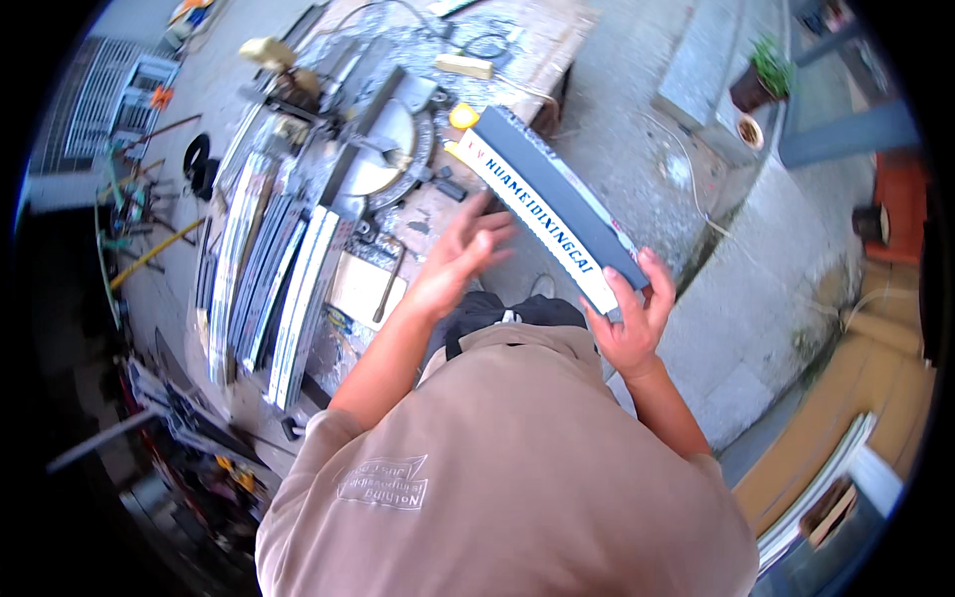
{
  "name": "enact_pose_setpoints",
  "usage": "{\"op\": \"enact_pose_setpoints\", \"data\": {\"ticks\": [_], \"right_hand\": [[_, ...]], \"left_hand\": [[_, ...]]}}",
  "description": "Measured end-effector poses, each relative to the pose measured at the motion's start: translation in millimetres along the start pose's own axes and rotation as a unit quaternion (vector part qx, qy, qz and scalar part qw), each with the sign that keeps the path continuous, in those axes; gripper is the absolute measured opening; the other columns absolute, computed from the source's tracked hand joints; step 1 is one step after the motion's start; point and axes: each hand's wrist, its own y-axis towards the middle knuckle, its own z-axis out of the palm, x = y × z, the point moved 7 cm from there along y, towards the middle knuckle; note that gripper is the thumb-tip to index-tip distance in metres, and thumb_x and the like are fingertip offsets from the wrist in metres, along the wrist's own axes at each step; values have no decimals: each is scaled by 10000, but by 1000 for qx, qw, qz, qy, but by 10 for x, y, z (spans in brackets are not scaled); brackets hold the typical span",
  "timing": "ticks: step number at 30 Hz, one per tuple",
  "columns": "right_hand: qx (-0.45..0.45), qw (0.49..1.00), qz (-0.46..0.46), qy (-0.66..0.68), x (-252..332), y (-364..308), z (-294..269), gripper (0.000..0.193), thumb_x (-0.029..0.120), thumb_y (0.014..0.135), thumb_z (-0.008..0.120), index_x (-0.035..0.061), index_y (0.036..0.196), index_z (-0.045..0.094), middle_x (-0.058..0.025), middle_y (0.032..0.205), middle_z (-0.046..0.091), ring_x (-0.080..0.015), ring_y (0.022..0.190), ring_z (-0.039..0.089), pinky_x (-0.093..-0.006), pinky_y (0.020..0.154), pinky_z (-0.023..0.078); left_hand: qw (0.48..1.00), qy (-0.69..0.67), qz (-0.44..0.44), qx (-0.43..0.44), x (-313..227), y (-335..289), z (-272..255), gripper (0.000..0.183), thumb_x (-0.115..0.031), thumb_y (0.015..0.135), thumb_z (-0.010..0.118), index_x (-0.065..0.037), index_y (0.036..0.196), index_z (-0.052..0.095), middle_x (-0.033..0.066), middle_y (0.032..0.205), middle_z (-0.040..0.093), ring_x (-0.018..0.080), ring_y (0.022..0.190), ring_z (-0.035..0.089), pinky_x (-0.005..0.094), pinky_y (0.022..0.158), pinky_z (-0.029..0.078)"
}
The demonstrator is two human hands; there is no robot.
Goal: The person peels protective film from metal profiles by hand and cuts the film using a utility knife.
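Observation:
A short length of grey metal profile (562, 189) with a white printed film along one side is held up in front of me, tilted down to the right. My right hand (637, 316) grips its lower right end, fingers over the top and thumb at the near edge. Beside the profile's near left side is my left hand (466, 249), its fingers apart and slightly blurred. Whether a fingertip touches the profile cannot be made out. Past the upper left end, a round yellow tape measure (464, 116) lies on the bench.
A mitre saw (373, 149) stands on the cluttered workbench (552, 30), strewn with metal shavings. Several long profiles (303, 303) lie to its left. A wooden block (464, 66) rests at the back. Right of the bench are a potted plant (764, 75) and a cable on the concrete.

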Motion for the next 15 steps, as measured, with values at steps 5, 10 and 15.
{"op": "enact_pose_setpoints", "data": {"ticks": [5, 10, 15], "right_hand": [[104, 991, 32, 77, 200, 11, 277, 654, 154, 743, 1011, 118, 1335, 734, -205, 1544, 499, -416, 1393, 571, -487, 1064, 578], [86, 988, 60, 111, 187, 130, 327, 467, 116, 797, 969, 99, 1224, 779, -171, 1434, 603, -317, 1121, 708, -409, 926, 598], [99, 977, 150, 113, 208, 262, 539, 292, 64, 850, 905, 88, 1125, 808, -117, 1240, 689, -258, 1101, 696, -377, 879, 601]], "left_hand": [[990, -126, 23, -66, -46, -68, 3, 447, -273, 1107, 712, -16, 1427, 536, 110, 1338, 720, 239, 1224, 732, 476, 1083, 614], [985, -103, 65, -123, -150, -286, -248, 470, -272, 1101, 723, -6, 1434, 526, 111, 1362, 704, 250, 1243, 725, 485, 1105, 605], [972, -110, 98, -181, -278, -389, -426, 441, -259, 1098, 728, -38, 1427, 534, 96, 1355, 703, 256, 1249, 715, 509, 1115, 583]]}}
